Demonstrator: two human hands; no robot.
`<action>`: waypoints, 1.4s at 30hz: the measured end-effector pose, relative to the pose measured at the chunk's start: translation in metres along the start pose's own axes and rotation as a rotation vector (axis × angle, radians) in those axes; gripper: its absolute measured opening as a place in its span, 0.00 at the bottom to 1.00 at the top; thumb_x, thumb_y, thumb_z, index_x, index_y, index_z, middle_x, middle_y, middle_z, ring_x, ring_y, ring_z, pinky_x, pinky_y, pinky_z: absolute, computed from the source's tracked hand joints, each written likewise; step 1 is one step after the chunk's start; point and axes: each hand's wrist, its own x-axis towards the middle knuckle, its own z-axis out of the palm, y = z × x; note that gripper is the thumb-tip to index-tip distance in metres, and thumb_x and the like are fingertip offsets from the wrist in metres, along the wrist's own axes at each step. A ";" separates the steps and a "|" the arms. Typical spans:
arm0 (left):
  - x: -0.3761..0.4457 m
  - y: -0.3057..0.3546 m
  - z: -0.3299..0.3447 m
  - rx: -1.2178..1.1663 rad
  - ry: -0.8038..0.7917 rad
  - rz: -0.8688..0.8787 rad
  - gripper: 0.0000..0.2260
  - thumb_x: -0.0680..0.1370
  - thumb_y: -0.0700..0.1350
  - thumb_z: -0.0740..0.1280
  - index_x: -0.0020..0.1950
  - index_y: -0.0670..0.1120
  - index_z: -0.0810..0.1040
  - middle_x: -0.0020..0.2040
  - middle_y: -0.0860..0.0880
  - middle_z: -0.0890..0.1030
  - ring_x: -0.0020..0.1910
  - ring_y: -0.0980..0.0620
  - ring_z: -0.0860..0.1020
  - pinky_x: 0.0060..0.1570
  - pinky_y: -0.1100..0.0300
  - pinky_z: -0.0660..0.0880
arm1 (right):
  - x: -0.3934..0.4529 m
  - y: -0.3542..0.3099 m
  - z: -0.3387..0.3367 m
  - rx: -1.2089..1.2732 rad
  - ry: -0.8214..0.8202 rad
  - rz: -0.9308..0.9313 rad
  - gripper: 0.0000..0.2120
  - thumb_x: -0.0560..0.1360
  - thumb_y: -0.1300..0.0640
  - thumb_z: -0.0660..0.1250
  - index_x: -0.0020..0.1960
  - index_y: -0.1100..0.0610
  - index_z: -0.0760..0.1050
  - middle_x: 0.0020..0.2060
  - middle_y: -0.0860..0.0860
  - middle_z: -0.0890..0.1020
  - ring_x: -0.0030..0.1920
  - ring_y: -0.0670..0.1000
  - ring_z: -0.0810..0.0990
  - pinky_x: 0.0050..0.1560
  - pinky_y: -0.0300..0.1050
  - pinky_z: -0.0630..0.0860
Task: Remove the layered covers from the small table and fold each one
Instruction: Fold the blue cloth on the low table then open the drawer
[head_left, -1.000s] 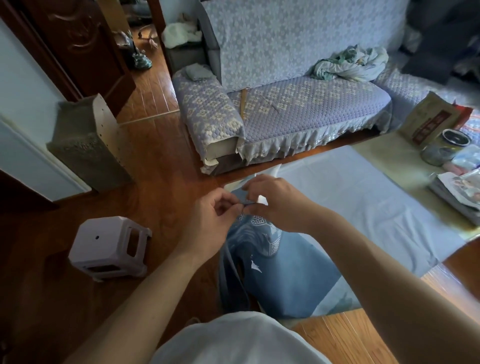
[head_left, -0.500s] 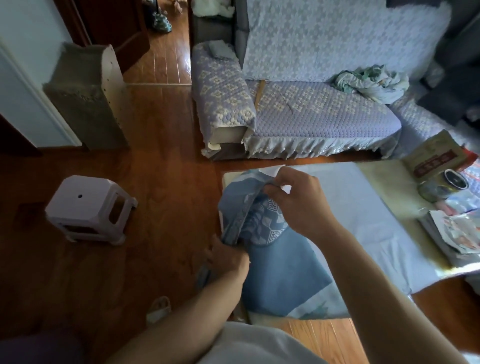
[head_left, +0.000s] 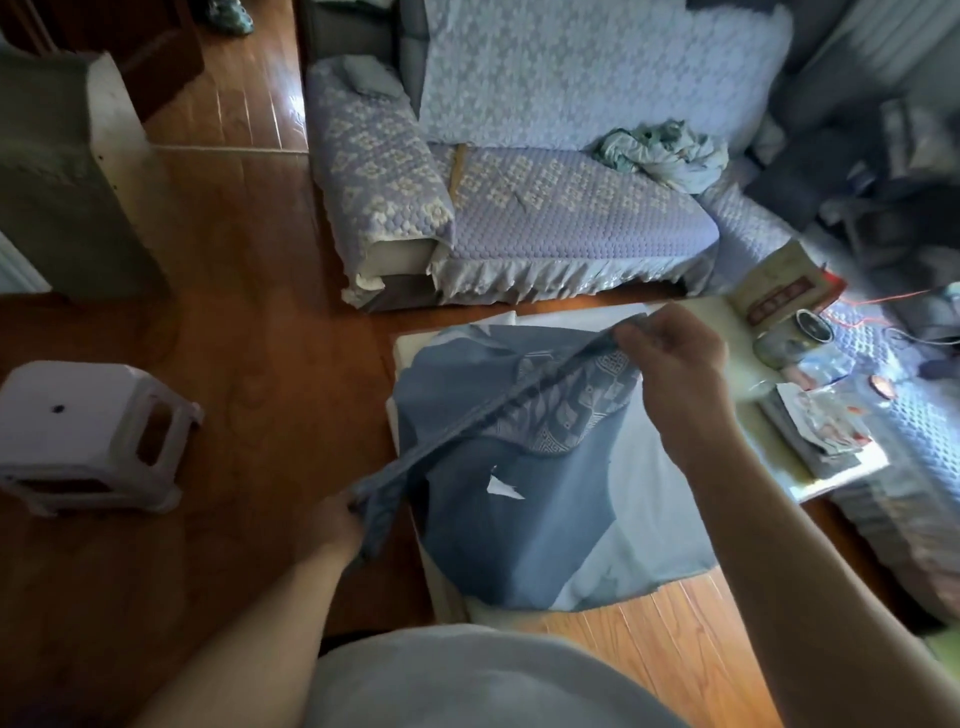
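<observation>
A blue patterned cover (head_left: 498, 514) hangs folded over the low table (head_left: 405, 353), its folded edge stretched taut in a diagonal line between my hands. My left hand (head_left: 337, 525) grips the lower end of that edge, off the table's left side. My right hand (head_left: 670, 353) pinches the upper end above the table's far part. Under the blue cover lies a pale light-blue cover (head_left: 654, 509), spread flat on the tabletop. A small white scrap (head_left: 501, 486) shows on the blue cloth.
A white plastic stool (head_left: 88, 436) stands on the wooden floor at the left. A sofa (head_left: 519, 208) with a quilted lilac cover sits behind the table. On the table's right end are a tin (head_left: 795, 338), a box (head_left: 779, 296) and magazines (head_left: 815, 431).
My hands have moved apart: the left went down and left, the right up and right, pulling the blue cover's folded edge straight. The camera has tipped further down.
</observation>
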 end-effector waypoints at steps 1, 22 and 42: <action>0.006 -0.003 -0.012 -0.010 0.017 0.028 0.13 0.84 0.45 0.60 0.61 0.46 0.82 0.59 0.42 0.83 0.56 0.41 0.81 0.54 0.54 0.77 | -0.001 0.000 -0.001 -0.014 0.018 0.011 0.16 0.70 0.53 0.72 0.38 0.64 0.71 0.32 0.58 0.70 0.34 0.51 0.68 0.38 0.49 0.65; 0.088 -0.175 -0.165 0.277 -0.244 0.328 0.14 0.84 0.46 0.56 0.67 0.56 0.73 0.64 0.44 0.81 0.59 0.42 0.80 0.56 0.55 0.75 | -0.055 -0.057 0.091 -0.259 0.488 0.167 0.16 0.70 0.45 0.71 0.43 0.58 0.76 0.37 0.57 0.78 0.39 0.53 0.74 0.46 0.58 0.77; 0.090 -0.178 -0.102 -0.312 -0.281 -0.337 0.30 0.80 0.36 0.68 0.79 0.36 0.58 0.75 0.34 0.66 0.72 0.35 0.69 0.69 0.47 0.67 | -0.060 -0.065 0.105 -0.354 0.605 0.208 0.07 0.73 0.54 0.72 0.45 0.59 0.79 0.35 0.48 0.75 0.37 0.46 0.71 0.39 0.44 0.69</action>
